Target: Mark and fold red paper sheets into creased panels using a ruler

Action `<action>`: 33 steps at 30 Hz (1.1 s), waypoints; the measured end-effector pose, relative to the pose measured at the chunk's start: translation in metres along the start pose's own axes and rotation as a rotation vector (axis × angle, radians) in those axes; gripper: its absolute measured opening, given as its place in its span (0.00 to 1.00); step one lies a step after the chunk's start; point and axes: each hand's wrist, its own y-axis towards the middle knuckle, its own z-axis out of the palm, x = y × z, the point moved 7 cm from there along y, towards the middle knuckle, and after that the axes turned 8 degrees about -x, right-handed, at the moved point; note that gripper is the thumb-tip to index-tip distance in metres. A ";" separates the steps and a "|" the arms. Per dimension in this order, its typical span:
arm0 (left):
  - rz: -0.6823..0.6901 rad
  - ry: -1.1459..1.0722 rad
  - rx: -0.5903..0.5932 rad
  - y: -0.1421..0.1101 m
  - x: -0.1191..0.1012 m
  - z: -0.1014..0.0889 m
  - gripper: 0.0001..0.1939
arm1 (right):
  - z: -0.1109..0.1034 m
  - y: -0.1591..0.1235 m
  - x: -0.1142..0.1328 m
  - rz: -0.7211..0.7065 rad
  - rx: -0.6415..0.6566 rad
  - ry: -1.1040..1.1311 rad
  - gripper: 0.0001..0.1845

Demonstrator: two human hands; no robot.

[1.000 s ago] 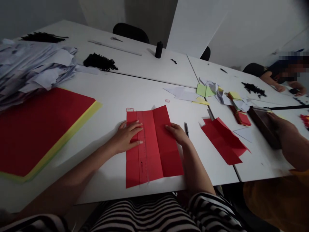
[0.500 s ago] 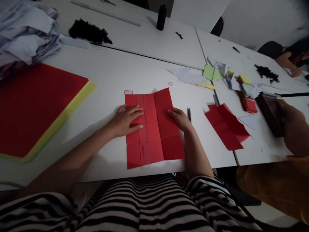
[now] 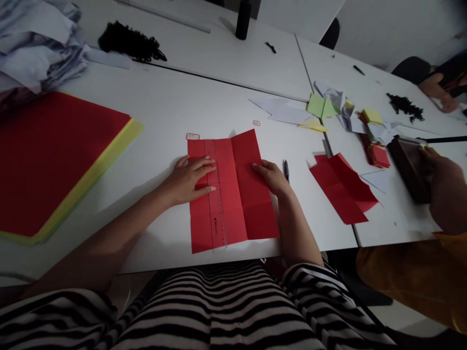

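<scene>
A sheet of red paper [image 3: 255, 194] with crease lines lies on the white table in front of me, its right part raised along a fold. A transparent ruler [image 3: 219, 228] runs lengthwise over its left part. My left hand [image 3: 188, 180] rests on the ruler and paper with its fingers spread. At the right edge of the sheet, my right hand [image 3: 272, 176] pinches the raised part, thumb on top and the other fingers behind it. Just right of that hand lies a black pen [image 3: 286, 171].
Large red, yellow and green sheets [image 3: 62, 160] lie stacked at left, below crumpled paper [image 3: 40, 43]. Folded red paper [image 3: 341, 187] is at right. A co-worker's hand [image 3: 443, 175] touches a dark box [image 3: 410, 167]. Black yarn [image 3: 127, 41] and a black bottle [image 3: 242, 19] stand farther back.
The whole view has shifted slightly. Both hands keep their places on the ruler and the red paper, with no clear movement.
</scene>
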 end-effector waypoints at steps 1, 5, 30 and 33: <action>0.001 -0.001 0.000 0.000 0.000 0.000 0.27 | 0.000 0.000 0.000 -0.002 0.005 0.009 0.16; 0.011 0.009 -0.011 0.000 -0.001 0.000 0.27 | 0.000 0.000 -0.001 -0.002 0.007 0.036 0.15; 0.014 0.028 -0.002 -0.004 0.000 -0.002 0.25 | 0.006 -0.003 -0.001 0.037 0.004 0.040 0.19; 0.010 0.029 -0.003 -0.003 0.001 -0.002 0.25 | 0.005 -0.003 -0.001 0.034 -0.003 0.023 0.19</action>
